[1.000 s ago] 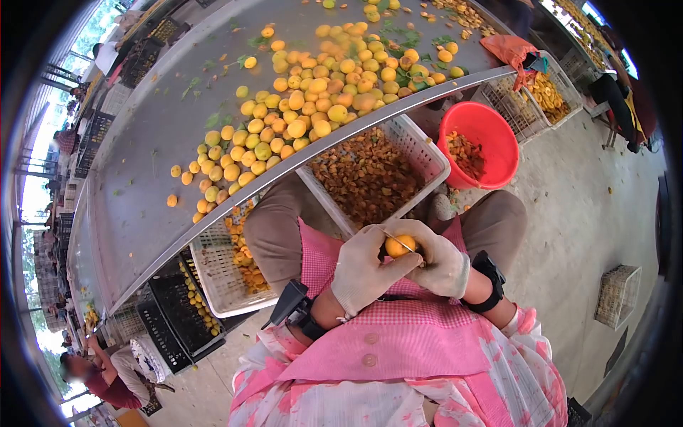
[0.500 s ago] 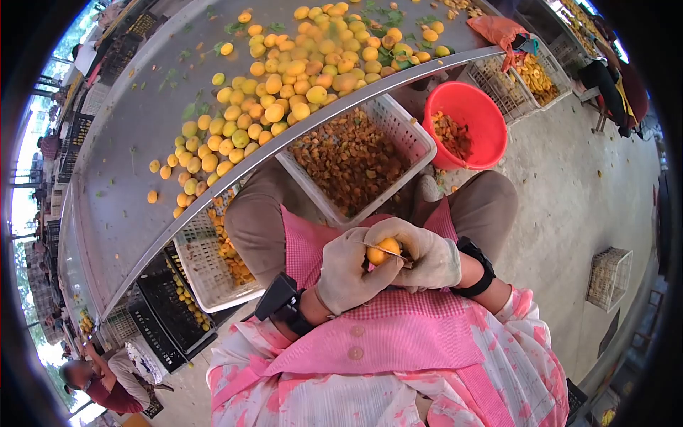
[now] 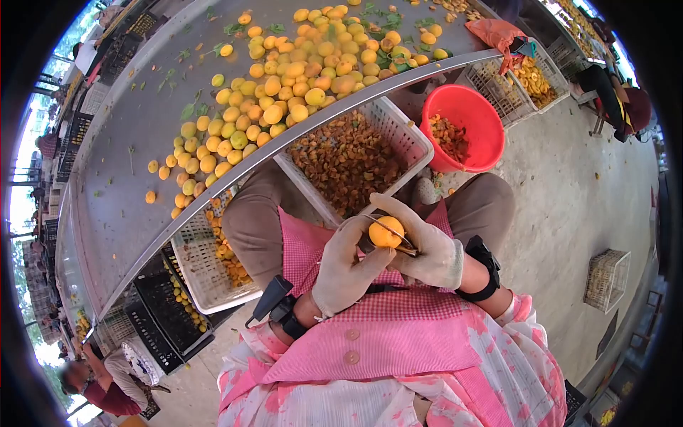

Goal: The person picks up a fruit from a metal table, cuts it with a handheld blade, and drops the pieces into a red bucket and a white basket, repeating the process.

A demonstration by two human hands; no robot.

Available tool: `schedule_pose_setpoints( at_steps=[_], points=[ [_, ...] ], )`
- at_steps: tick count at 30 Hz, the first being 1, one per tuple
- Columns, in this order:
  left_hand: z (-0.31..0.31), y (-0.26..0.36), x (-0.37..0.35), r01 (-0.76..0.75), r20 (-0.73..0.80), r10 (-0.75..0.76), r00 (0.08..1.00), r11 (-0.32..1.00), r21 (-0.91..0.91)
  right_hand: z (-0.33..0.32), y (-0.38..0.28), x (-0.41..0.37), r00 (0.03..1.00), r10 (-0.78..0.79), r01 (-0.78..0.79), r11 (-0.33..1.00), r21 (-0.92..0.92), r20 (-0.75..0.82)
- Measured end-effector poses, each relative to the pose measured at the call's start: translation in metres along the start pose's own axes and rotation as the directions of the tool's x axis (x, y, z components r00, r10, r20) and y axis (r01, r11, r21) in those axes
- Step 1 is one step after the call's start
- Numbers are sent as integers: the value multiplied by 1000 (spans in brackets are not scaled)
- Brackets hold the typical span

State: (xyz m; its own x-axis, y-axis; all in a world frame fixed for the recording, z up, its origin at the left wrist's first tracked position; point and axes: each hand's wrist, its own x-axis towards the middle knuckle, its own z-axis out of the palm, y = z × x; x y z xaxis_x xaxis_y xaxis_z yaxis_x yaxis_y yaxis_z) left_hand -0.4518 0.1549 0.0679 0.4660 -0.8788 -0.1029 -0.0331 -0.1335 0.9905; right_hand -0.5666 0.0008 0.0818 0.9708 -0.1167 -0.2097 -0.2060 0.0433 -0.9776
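Observation:
Both my hands wear pale work gloves and meet in front of my pink apron. A yellow-orange apricot (image 3: 386, 233) sits between them, held by the fingers of my left hand (image 3: 343, 269), which are closed on it from the left and below. My right hand (image 3: 432, 250) is closed around a small knife (image 3: 404, 244); its thin blade lies slantwise across the fruit, and most of its handle is hidden in the glove. Beyond my hands, a white crate (image 3: 421, 151) of brownish apricot pieces stands under the table edge.
A metal table (image 3: 135, 206) carries a heap of whole apricots (image 3: 284, 92) and loose leaves. Near my knee stands a red bucket (image 3: 487, 121) with scraps. Another white crate (image 3: 206, 295) holds orange halves beside a black crate (image 3: 160, 306). Another person (image 3: 107, 381) sits lower left.
My right fingers have lifted and opened out around the apricot, so more of the fruit shows. My left hand has shifted slightly, and the knife still crosses the fruit.

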Motion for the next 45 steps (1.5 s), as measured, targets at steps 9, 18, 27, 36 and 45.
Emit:
schedule_pose_setpoints(
  at_steps=[9,18,27,36,45],
  points=[
    [-6,5,-1,-49,-61,53,997,996,73,0,-23,-1,975,213,-213,977,-8,69],
    [-6,16,-3,145,26,-143,989,982,-118,3,-11,-2,985,166,-166,986,-1,35],
    [-5,7,-1,208,78,-197,977,822,-531,3,-19,-8,973,229,-225,966,124,-14],
    [-2,5,-2,147,4,-157,988,918,-368,8,-10,-5,983,177,-172,981,92,-52],
    [-3,2,-2,67,-60,-70,996,996,-57,7,-17,-4,966,256,-254,966,53,-25]
  ],
)
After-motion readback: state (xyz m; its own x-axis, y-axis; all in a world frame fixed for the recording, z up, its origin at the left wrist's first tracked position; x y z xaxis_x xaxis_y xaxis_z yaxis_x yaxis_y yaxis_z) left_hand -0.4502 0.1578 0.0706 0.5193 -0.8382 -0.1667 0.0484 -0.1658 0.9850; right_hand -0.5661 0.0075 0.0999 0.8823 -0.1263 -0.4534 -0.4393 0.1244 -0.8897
